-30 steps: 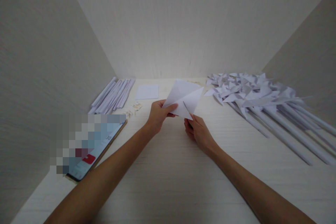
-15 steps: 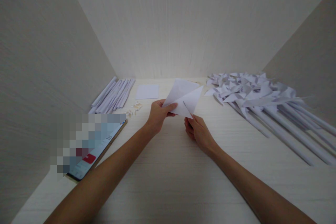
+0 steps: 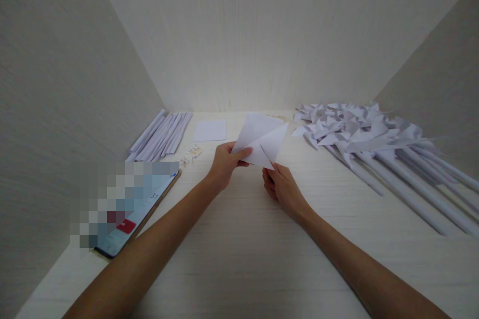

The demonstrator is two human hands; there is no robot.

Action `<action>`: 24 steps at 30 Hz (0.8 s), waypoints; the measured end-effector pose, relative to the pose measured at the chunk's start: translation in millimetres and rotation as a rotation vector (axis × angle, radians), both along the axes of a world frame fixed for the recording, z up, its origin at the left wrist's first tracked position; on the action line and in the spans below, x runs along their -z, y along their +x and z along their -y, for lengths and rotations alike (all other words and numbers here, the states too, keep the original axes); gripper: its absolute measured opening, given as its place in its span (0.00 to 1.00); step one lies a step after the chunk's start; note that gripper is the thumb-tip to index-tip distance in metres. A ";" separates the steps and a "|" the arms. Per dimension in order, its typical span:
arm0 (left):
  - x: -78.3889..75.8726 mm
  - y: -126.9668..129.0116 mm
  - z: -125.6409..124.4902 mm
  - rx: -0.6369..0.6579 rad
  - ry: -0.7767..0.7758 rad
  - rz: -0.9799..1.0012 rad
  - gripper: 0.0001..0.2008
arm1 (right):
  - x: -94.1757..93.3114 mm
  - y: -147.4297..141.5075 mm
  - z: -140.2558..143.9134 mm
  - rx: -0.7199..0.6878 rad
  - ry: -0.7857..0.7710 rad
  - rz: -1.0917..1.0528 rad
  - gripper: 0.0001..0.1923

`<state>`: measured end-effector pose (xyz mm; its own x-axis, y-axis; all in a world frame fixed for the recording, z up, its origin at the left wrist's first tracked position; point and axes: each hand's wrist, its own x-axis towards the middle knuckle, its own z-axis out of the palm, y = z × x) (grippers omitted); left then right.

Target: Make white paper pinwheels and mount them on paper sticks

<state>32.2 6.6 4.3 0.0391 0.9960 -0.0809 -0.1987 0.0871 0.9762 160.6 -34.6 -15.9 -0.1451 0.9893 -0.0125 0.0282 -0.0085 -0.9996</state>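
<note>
Above the middle of the table, a square white sheet of paper [image 3: 258,132] is held at a tilt, with a diagonal crease across it. My left hand [image 3: 225,162] pinches its near left corner, thumb on top and fingers beneath. At the near right corner is my right hand [image 3: 280,183], its fingers curled. A thin dark line, which looks like the blade of scissors [image 3: 266,153], runs from that hand over the paper towards its middle. The handles are hidden in the closed fingers.
Rolled paper sticks [image 3: 161,134] lie at the back left, beside a flat white paper stack [image 3: 210,130] and small pale pieces [image 3: 193,151]. A phone [image 3: 127,227] lies at the left. Several finished paper pinwheels [image 3: 348,132] are heaped right. Walls [image 3: 232,50] enclose the table.
The number on the phone's screen has gone from 30 to 31. The dark line on the paper looks slightly thinner; both hands hold almost the same place.
</note>
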 end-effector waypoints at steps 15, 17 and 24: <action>-13.8 -18.1 -11.0 -0.115 0.246 -0.461 0.20 | 6.4 2.5 -0.5 0.004 0.032 0.012 0.20; -12.1 -14.9 -11.1 -0.128 0.164 -0.309 0.17 | 6.8 2.5 -0.3 0.002 0.026 -0.008 0.21; -11.2 -6.1 -6.9 0.016 0.045 -0.006 0.06 | 9.0 2.0 0.5 -0.022 0.059 0.004 0.21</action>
<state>26.1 13.5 15.4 0.0545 0.9979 -0.0358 -0.1923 0.0457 0.9803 162.6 -35.1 -24.9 -0.1672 0.9849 0.0452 0.0316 0.0512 -0.9982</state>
